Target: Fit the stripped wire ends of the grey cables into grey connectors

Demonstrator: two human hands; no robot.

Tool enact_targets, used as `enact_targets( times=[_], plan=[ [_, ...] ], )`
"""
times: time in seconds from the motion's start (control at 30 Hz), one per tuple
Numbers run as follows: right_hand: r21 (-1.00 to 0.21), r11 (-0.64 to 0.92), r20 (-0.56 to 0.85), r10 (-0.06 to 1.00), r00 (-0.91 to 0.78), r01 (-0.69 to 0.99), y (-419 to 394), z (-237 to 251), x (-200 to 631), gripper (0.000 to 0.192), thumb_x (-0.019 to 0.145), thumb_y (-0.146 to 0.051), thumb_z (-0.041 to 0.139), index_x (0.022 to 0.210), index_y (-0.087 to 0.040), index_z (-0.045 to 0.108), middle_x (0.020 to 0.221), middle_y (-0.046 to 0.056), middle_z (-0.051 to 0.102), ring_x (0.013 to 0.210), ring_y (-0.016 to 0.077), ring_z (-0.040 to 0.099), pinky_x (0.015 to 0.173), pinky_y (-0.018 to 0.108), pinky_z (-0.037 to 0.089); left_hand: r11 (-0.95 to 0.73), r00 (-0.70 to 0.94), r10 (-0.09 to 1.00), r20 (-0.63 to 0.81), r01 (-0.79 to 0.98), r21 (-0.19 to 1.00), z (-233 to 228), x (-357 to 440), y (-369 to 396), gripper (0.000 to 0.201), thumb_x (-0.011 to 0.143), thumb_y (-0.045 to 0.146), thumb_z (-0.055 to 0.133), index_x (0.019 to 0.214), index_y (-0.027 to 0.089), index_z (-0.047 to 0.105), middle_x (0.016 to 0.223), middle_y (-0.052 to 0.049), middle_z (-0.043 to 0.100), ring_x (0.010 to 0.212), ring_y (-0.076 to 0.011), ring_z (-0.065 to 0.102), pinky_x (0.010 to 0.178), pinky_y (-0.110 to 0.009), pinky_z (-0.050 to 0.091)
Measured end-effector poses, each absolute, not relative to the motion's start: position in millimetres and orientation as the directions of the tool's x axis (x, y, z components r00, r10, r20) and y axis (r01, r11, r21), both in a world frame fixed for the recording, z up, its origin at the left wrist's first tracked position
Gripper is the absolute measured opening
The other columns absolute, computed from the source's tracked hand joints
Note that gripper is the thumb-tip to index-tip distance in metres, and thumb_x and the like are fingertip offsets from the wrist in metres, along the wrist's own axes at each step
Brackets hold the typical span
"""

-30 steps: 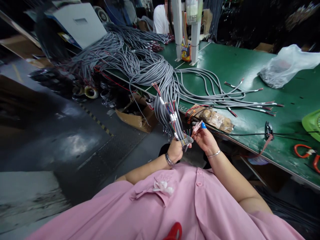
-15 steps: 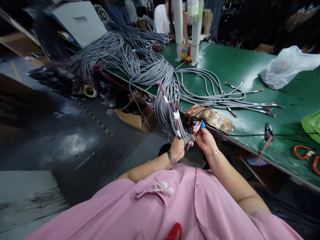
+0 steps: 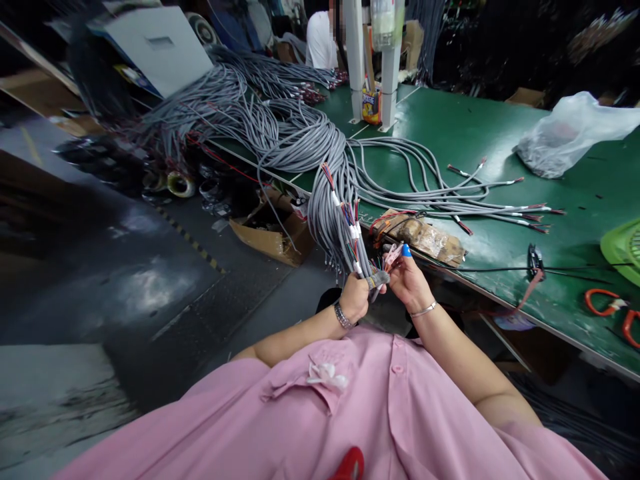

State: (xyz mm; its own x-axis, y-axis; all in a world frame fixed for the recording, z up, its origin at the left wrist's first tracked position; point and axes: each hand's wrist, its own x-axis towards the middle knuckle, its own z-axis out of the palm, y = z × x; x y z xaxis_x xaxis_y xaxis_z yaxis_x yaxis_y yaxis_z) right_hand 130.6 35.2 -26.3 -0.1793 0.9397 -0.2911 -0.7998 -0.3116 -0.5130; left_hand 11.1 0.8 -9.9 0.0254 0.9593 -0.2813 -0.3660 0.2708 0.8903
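two hands on a bunch of grey cables at a crowded table edge

nearest is a pink shirt (image 3: 310,407), with a red object (image 3: 350,463) low against it. above it, the left hand (image 3: 355,298) is wrapped round a bunch of grey cables (image 3: 363,262), one digit in a grey cover; the bunch is just in front of the table's edge. the right hand (image 3: 409,283), its thumb in a blue cover, pinches a pale pink piece (image 3: 393,255) close beside the coloured wire ends (image 3: 383,264). these are small and dim here, so i cannot tell whether it pinches some of the wires too.

just beyond the right hand, a taped block (image 3: 433,240) lies along the table's edge and takes up the space there, red and black leads at its left end. to the left, lower down, is an open cardboard box (image 3: 270,235). well to the right are orange handles (image 3: 595,312) and a green basket (image 3: 620,247).

several loose cables (image 3: 415,200) cross the green table (image 3: 465,120), ends toward the right. a big cable heap (image 3: 300,133) covers its left part and spills over the edge behind the left hand.

farther back, a clear plastic bag (image 3: 555,140) sits at the right; two white posts (image 3: 391,87) rise mid-table, a bright packet (image 3: 371,107) between them. a white cabinet (image 3: 160,50) stands left, and behind the posts is a person (image 3: 320,41) in white.
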Motion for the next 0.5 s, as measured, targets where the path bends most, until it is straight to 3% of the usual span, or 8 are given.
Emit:
enact_targets(
  times=[0.17, 0.3, 0.5],
  plan=[
    [-0.484, -0.341, -0.325, 0.925, -0.197, -0.806, 33.0, -22.5, 134.6, 0.036, 0.079, -0.055, 0.064, 0.082, -0.02, 0.066, 0.078, 0.001, 0.07, 0.063, 0.0121, 0.06, 0.06, 0.026, 0.051, 0.265, 0.05, 0.963, -0.265, -0.37, 0.89, -5.5, 6.5, -5.7, 0.023, 0.06, 0.031, 0.077, 0.06, 0.013, 0.063, 0.05, -0.001, 0.059, 0.044, -0.0092, 0.052, 0.048, -0.022, 0.038],
    [-0.493, -0.367, -0.338, 0.916, -0.215, -0.788, 32.4, -19.9, 137.6, 0.038, 0.078, -0.057, 0.063, 0.084, -0.02, 0.067, 0.082, 0.002, 0.071, 0.066, 0.0124, 0.061, 0.058, 0.025, 0.05, 0.243, 0.057, 0.969, -0.24, -0.381, 0.892, -5.9, 0.7, -12.6, 0.022, 0.061, 0.03, 0.077, 0.06, 0.013, 0.063, 0.051, -0.002, 0.06, 0.045, -0.0094, 0.052, 0.047, -0.022, 0.038],
    [-0.658, -0.276, -0.286, 0.952, -0.106, -0.7, 30.5, -15.6, 137.6, 0.027, 0.076, -0.043, 0.072, 0.086, -0.018, 0.069, 0.081, 0.001, 0.07, 0.063, 0.01, 0.058, 0.052, 0.021, 0.046, 0.221, -0.002, 0.97, -0.241, -0.392, 0.893, -4.2, 1.9, -12.3, 0.022, 0.062, 0.032, 0.077, 0.063, 0.013, 0.066, 0.052, -0.002, 0.061, 0.046, -0.0101, 0.053, 0.047, -0.023, 0.038]
  ],
)
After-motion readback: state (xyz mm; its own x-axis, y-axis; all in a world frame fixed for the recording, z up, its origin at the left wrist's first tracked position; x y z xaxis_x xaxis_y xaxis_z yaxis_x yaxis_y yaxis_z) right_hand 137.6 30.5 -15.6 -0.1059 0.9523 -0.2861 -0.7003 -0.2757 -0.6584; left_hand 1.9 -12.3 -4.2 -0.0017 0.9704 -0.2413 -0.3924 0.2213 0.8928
